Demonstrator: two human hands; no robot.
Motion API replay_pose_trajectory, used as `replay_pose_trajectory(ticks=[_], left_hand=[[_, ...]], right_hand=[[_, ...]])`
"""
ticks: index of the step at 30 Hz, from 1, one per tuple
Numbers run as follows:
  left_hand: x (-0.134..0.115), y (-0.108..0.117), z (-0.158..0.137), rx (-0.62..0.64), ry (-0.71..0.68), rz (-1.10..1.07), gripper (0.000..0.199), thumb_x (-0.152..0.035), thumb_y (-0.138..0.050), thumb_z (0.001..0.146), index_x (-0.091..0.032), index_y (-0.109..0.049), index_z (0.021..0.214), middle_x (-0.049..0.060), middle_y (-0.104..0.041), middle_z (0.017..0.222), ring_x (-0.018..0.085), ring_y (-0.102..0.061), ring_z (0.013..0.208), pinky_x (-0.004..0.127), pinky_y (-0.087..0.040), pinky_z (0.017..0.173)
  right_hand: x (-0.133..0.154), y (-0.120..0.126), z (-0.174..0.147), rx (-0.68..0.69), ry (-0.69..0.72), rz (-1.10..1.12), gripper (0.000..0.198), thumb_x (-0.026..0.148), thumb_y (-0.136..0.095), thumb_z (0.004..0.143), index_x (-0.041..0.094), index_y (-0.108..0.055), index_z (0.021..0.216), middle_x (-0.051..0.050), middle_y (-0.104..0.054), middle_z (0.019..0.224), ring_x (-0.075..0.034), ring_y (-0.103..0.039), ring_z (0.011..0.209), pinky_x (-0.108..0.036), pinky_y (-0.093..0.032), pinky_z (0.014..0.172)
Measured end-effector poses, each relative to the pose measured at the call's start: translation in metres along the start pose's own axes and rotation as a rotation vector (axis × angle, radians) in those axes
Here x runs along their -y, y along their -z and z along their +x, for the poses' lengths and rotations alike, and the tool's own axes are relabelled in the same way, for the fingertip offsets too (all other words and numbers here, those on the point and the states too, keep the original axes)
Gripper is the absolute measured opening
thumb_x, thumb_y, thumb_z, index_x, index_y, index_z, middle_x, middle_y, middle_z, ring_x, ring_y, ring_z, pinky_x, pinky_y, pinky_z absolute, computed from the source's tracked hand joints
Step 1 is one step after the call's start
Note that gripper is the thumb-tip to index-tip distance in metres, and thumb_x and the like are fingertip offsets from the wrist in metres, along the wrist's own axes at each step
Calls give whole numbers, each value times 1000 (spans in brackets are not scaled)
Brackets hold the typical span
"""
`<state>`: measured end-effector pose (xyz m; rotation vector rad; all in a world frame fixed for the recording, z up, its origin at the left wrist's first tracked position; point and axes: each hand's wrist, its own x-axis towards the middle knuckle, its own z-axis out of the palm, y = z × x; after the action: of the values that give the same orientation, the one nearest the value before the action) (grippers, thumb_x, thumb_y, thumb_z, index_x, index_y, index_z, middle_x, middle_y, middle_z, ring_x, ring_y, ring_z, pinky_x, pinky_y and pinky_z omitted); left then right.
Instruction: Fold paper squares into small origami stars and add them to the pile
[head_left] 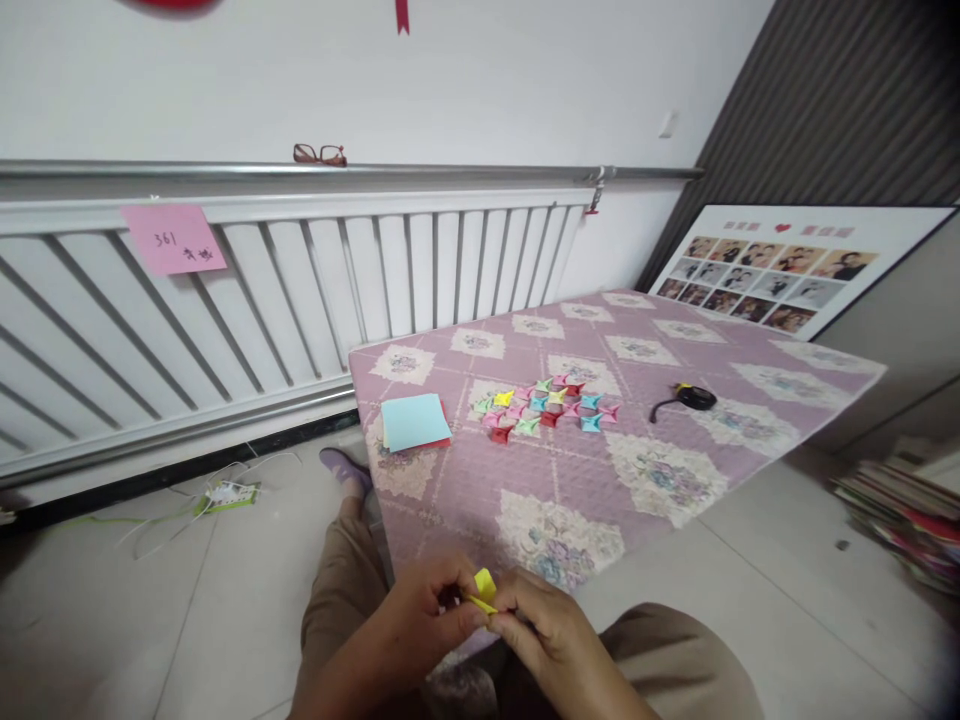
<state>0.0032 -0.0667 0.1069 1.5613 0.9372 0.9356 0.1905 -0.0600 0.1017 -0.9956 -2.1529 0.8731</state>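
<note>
The fingers of the left hand [424,612] are pinched together on a small, bright-yellow folded paper piece [485,583], and the fingers of the right hand [546,622] are clamped on its other side, thumb and fingertips nearly meeting. The yellow paper is held just over the near edge of the tabletop [461,500], which wears a mauve cloth patterned with cream floral diamonds; one flap of the paper stands up between the hands (the finer folds are hidden behind the fingers).

Beyond the hands, toward the middle of the tabletop, sits a loose cluster of small, pointed folded-paper shapes [591,423] in pink, red, yellow, green and blue. To their left lies a stack of square paper sheets [415,420], light blue on top, with red showing at one edge. Well to the right of the cluster rests a coiled black cable [697,398] with a bit of yellow on it.

Farther out, a white ribbed radiator [442,265] runs along the wall, a pink handwritten paper sheet [174,240] on its front, and brown-framed eyeglasses [320,155] rest on the grey metal pipe [465,173] above.
</note>
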Motion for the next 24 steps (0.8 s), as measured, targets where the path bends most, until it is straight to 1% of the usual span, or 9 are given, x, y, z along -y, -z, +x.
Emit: replay_pose_trajectory(ticks=[5, 9, 11, 14, 16, 18, 21, 24], left_hand=[[3, -5, 0, -78, 1, 56, 21, -30, -61, 81, -17, -52, 68, -1, -54, 71, 11, -47, 66, 22, -37, 63], [4, -8, -1, -126, -14, 94, 20, -30, -58, 82, -17, -53, 68, -1, -55, 70, 11, -48, 65, 22, -37, 62], [4, -9, -1, -150, -14, 96, 20, -30, -58, 82, -17, -52, 68, 0, -55, 70, 11, -48, 65, 22, -38, 62], [5, -11, -2, -177, -9, 123, 20, -28, -58, 82, -17, -52, 67, 0, -56, 71, 11, -50, 65, 22, -38, 62], [5, -13, -3, -212, -13, 158, 20, -27, -58, 81, -17, -51, 65, 0, -56, 68, 12, -49, 63, 22, -38, 60], [3, -14, -3, -247, -26, 197, 21, -26, -58, 80, -17, -51, 63, 0, -55, 65, 12, -49, 61, 22, -37, 59], [1, -15, -3, -268, -15, 247, 18, -24, -57, 78, -17, -51, 62, -1, -54, 64, 11, -48, 60, 22, -36, 58], [1, -16, -3, -282, 41, 256, 11, -21, -57, 76, -17, -53, 66, -2, -52, 62, 11, -47, 59, 22, -35, 56]], right_hand=[[5, 4, 2, 5, -3, 109, 21, 31, -47, 93, 22, -58, 78, -1, -58, 81, -13, -57, 78, -23, -43, 70], [3, 2, 1, -74, -16, 147, 18, 28, -51, 90, 22, -59, 75, 0, -59, 76, -12, -57, 74, -23, -43, 67], [1, -2, 0, -108, -66, 160, 17, 29, -54, 88, 22, -59, 73, 1, -59, 73, -12, -56, 70, -23, -43, 65], [-2, -7, -1, -166, -180, 216, 18, 32, -58, 83, 21, -58, 69, 2, -58, 67, -12, -54, 64, -23, -42, 61], [-2, -10, -1, -205, -253, 285, 21, 36, -60, 80, 21, -56, 66, 2, -56, 64, -12, -52, 61, -23, -41, 58], [-1, -11, 0, -226, -308, 389, 22, 40, -62, 77, 20, -56, 67, 3, -53, 62, -12, -50, 60, -22, -41, 57], [3, -11, 1, -174, -345, 484, 25, 44, -59, 78, 20, -58, 72, 3, -54, 65, -12, -51, 62, -23, -42, 59], [4, -10, 1, -123, -341, 412, 29, 45, -54, 82, 20, -59, 68, 2, -55, 64, -13, -51, 64, -24, -42, 61]])
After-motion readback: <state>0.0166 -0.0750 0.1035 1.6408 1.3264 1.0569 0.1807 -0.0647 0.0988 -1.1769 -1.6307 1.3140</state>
